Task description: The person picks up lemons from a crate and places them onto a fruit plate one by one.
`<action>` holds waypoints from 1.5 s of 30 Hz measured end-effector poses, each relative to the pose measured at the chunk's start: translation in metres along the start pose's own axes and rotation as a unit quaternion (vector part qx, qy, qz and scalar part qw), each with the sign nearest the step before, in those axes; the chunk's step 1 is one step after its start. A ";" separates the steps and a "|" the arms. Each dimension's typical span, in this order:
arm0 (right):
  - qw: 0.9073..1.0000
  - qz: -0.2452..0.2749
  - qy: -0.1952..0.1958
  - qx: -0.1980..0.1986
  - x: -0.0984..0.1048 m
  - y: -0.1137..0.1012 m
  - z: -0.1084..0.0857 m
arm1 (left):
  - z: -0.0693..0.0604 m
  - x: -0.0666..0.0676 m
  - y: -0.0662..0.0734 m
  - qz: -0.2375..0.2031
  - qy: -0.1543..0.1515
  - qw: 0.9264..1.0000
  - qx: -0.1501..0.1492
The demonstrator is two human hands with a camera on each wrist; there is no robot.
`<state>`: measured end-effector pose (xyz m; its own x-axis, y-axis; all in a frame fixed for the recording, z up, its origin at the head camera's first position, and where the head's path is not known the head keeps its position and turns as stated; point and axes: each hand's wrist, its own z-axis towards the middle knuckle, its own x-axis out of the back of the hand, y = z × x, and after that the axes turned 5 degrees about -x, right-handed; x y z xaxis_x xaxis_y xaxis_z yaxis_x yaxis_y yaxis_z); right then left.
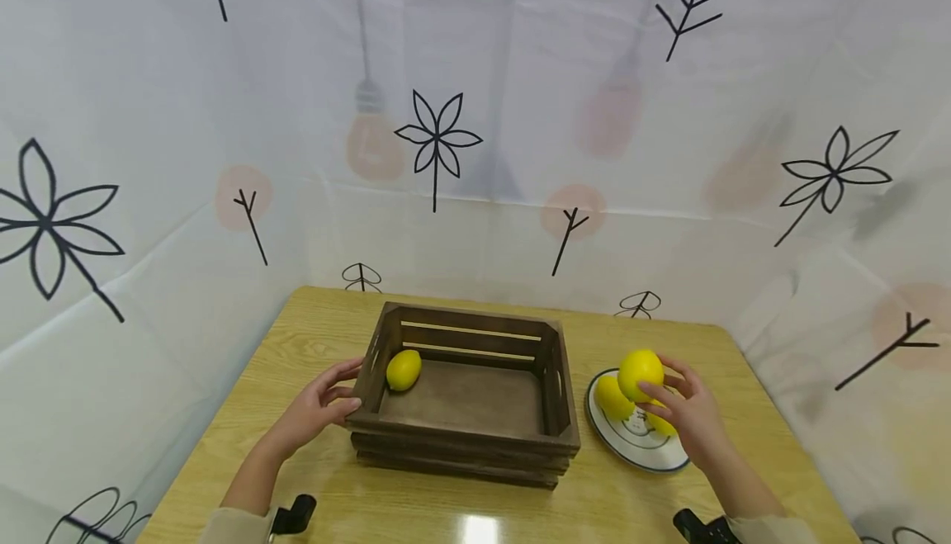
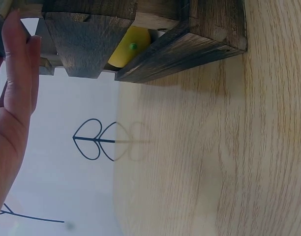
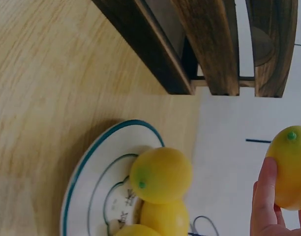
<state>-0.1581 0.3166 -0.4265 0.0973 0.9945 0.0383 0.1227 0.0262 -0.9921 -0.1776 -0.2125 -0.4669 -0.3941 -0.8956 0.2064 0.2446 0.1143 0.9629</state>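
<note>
A brown slatted wooden crate (image 1: 468, 445) stands on the table with one lemon (image 1: 404, 371) inside at its left end. My left hand (image 1: 315, 408) touches the crate's left side, its fingers fairly straight in the left wrist view. To the right of the crate, a white plate (image 1: 642, 453) with a dark rim bears lemons; three show in the right wrist view, among them a front lemon (image 3: 160, 174). My right hand (image 1: 691, 412) pinches another lemon (image 1: 641, 375) between thumb and fingers, raised above the plate. That hand partly hides the plate's right side.
The wooden tabletop (image 1: 386, 511) extends around the crate and plate. A pale patterned cloth (image 1: 505, 49) hangs behind the table and along both sides. The crate's right wall (image 1: 557, 387) rises between its inside and the plate.
</note>
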 end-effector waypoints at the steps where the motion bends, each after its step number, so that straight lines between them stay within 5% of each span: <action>1: 1.000 0.007 0.003 -0.003 0.001 0.002 0.000 | 0.000 0.000 0.000 -0.001 0.000 1.000 0.000; 14: 0.999 0.012 0.021 -0.042 0.003 0.037 0.002 | -0.003 0.001 -0.003 0.001 0.014 1.000 0.010; 27: 0.991 -0.009 0.058 -0.123 0.005 0.063 -0.002 | -0.002 0.000 -0.005 -0.005 0.011 1.000 0.013; 45: 0.986 -0.047 0.050 -0.154 0.005 0.087 -0.004 | 0.000 0.000 -0.004 0.002 0.009 1.000 0.000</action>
<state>-0.1432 0.3239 -0.5125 0.1669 0.9736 0.1557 0.4279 0.0707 -0.9011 -0.1788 -0.2131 -0.4708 -0.3762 -0.9030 0.2077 0.2467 0.1185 0.9618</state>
